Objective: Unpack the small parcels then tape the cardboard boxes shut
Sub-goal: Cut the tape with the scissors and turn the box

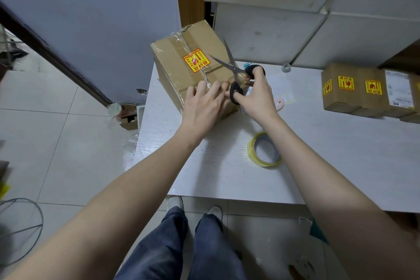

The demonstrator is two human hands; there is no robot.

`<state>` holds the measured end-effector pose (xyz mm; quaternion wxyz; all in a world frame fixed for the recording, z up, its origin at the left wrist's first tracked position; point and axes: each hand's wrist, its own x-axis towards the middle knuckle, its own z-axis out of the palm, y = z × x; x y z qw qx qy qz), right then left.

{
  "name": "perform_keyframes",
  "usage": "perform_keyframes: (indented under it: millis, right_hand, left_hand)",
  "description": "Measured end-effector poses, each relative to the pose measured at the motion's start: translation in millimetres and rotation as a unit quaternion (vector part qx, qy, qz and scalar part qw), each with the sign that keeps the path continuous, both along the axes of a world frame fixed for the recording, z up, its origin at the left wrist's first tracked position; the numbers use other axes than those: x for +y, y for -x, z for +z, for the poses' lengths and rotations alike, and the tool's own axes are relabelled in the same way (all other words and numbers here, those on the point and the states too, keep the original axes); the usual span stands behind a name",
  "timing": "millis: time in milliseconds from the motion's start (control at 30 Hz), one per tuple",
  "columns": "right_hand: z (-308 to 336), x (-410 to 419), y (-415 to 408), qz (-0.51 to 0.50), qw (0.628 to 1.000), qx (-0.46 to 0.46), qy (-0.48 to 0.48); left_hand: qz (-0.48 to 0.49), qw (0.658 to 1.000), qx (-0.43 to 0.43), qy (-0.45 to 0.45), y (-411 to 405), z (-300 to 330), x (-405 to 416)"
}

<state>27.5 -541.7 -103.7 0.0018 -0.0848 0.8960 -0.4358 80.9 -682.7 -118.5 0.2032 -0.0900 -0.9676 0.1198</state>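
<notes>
White wood-grain tabletop (227, 173), contents left to right.

Large brown cardboard box (181, 61): at the far left corner of the tabletop, flaps closed, clear tape running along the top seam and loose film at its left edge. Top carries a yellow-and-red fragile sticker (196, 60) with a broken-glass symbol, arrows and Chinese characters, too small to read reliably.

Left hand (205, 104): laid flat and open on the near top edge of the large box, fingers spread, pressing on the tape, gripping nothing.

Right hand (255, 95): just right of the left hand at the box's near right corner, closed through the black loops of steel-bladed scissors (229, 63). Blades parted, pointing away over the box top.

Roll of clear yellowish packing tape (264, 150): lying flat near the front edge, just right of centre, apart from the box.

Row of small brown cardboard parcels (368, 91): at the right edge, touching one another, each with yellow-and-red fragile stickers; one bears a white printed shipping label (398, 91), text illegible.
</notes>
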Motion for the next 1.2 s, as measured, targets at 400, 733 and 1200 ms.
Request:
perform_keyframes:
  millis: [400,733,1200]
  right_hand:
    - [2.5,-6.4,-9.3,-0.02,1.0,-0.018,-0.007]
    - [15.6,-10.1,-12.5,-0.038,0.998,-0.049,-0.028]
    - [27.6,-33.1,22.2,-0.079,0.975,-0.171,0.118]
  left_hand:
    - [-0.091,0.992,-0.06,-0.061,-34.9,5.7,-42.6]
    - [-0.166,0.935,-0.252,-0.186,-36.2,4.2,-74.1]
    - [0.202,0.623,-0.287,-0.7,30.8,27.8,-89.8]
